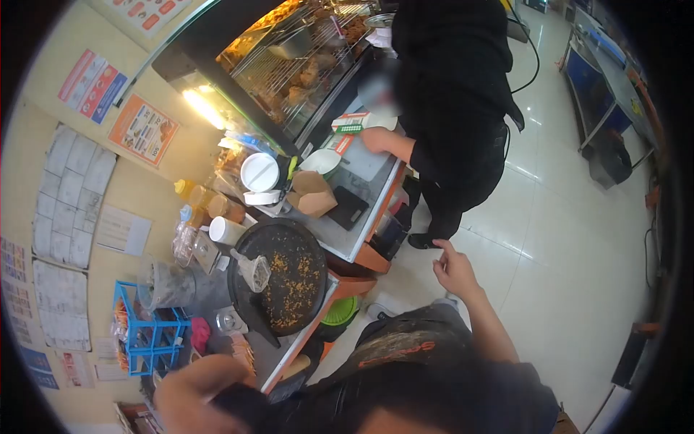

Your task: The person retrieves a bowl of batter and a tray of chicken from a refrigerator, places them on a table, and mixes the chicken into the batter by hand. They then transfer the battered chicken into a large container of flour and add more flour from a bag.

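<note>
While the right hand (455, 270) hangs released, the left hand's grip indeterminable, a round black pan (283, 235) sits counterside, presumably for reach.

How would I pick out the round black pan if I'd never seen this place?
Find the lit food cabinet at the top, then follow the counter down and leftward. The round black pan sits there, past the open brown box. Unlike its neighbours, it is wide, dark and strewn with golden bits, a clear bag lying on it.
</note>
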A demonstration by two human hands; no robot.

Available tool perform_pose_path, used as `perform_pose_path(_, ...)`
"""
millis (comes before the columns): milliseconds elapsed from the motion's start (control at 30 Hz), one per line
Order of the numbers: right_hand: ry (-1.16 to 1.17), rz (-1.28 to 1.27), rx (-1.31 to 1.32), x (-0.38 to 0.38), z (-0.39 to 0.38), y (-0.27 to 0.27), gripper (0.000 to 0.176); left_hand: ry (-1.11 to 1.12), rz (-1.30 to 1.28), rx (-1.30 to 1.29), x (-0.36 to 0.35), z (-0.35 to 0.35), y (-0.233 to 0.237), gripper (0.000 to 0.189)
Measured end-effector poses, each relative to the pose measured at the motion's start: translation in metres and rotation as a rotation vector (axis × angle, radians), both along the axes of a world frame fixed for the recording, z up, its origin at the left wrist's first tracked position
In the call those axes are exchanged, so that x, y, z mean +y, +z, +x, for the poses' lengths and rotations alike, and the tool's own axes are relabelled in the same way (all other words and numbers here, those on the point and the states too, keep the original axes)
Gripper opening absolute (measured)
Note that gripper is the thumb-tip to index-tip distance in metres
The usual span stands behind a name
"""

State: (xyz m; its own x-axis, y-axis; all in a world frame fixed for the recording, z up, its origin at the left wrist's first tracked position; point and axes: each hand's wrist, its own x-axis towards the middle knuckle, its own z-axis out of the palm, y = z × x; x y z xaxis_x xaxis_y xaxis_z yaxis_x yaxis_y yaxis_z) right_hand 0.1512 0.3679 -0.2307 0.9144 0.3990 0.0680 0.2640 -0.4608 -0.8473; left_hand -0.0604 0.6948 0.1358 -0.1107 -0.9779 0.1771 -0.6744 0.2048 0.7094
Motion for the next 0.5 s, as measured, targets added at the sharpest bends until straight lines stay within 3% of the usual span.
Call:
perform_pose_path(67,-0.02,-0.029,0.035,-0.035,0.004,0.0,0.043,-0.226,0.202,0.219,-0.042,0.084,-0.06,0.032)
perform_pose_path(100,-0.023,-0.042,0.06,-0.057,0.007,0.002,0.043,0.027,-0.241,0.662,-0.067,0.118,-0.106,0.031)
perform_pose_path(167,-0.097,-0.057,0.04,-0.113,0.009,-0.007,0.042,1.13,-0.252,0.79,-0.146,0.139,-0.126,0.036)
perform_pose_path(200,-0.182,-0.094,0.073,-0.145,0.009,-0.018,0.045,0.853,-0.313,0.805,-0.165,0.189,-0.221,0.036)
perform_pose_path(233,-0.266,-0.135,0.202,-0.178,0.007,-0.015,0.043,1.101,-0.391,1.205,-0.212,0.202,-0.257,0.032)
perform_pose_path(300,-0.369,-0.313,0.191,-0.269,-0.005,-0.078,0.039,1.476,-0.137,1.347,-0.277,0.234,-0.332,0.03)
perform_pose_path(333,-0.38,-0.445,0.41,-0.313,-0.011,-0.083,0.04,1.426,0.015,0.996,-0.299,0.247,-0.366,0.03)
perform_pose_path(367,-0.347,-0.65,0.318,-0.379,-0.038,-0.143,0.043,1.349,0.174,0.658,-0.316,0.255,-0.396,0.029)
perform_pose_path(400,-0.229,-0.909,0.411,-0.447,-0.061,-0.192,0.045,1.25,0.325,0.328,-0.328,0.26,-0.421,0.029)
perform_pose_path(467,0.008,-0.842,1.093,-0.547,-0.054,-0.197,0.053,1.061,0.871,-0.007,-0.338,0.273,-0.452,0.028)
perform_pose_path(500,-0.133,-0.635,1.103,-0.594,-0.061,-0.169,0.059,1.215,0.744,0.147,-0.321,0.254,-0.537,0.03)
